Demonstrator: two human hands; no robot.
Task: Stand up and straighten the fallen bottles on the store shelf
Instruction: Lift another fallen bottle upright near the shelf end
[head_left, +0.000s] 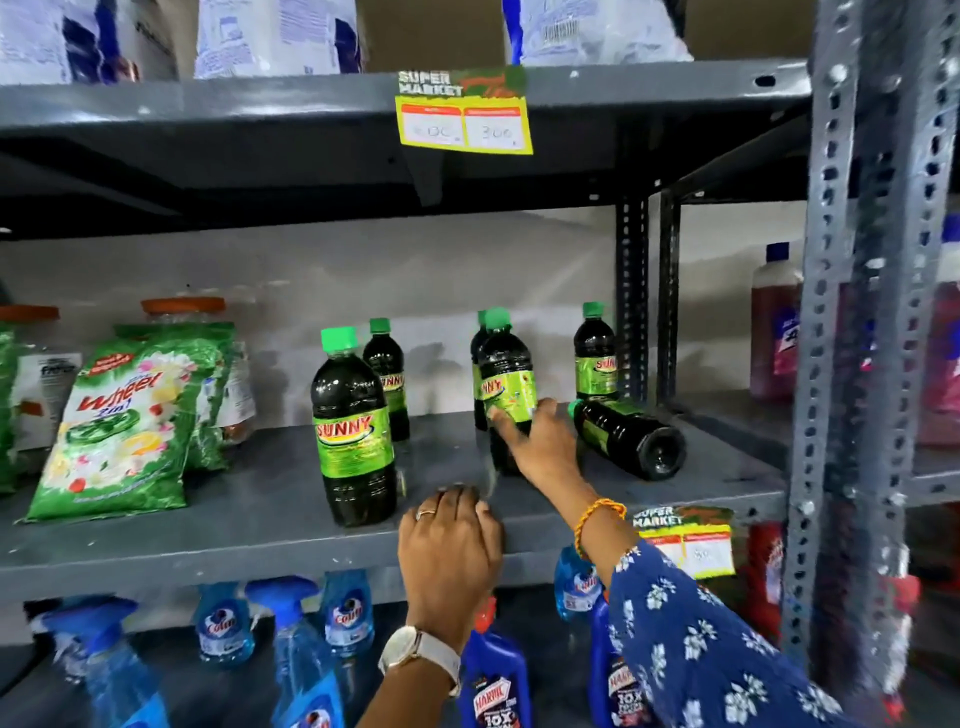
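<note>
Several dark bottles with green caps and green "Sunny" labels stand on the grey metal shelf (249, 525). The nearest upright one (353, 426) is at the front middle. My right hand (540, 441) is wrapped around the lower part of another upright bottle (504, 374), thumb on its label. Just right of that hand, one bottle (631, 439) lies on its side, base toward me, cap pointing back left. My left hand (449, 551) rests on the shelf's front edge with fingers curled and nothing in it. More upright bottles stand behind, one at the back middle (387, 374) and one at the back right (596, 353).
Green detergent packs (124, 421) lean at the left of the shelf. A perforated steel upright (852, 312) rises at the right, with red bottles (774, 322) beyond it. Blue spray bottles (291, 649) fill the shelf below. Price tags (465, 111) hang on the shelf edges.
</note>
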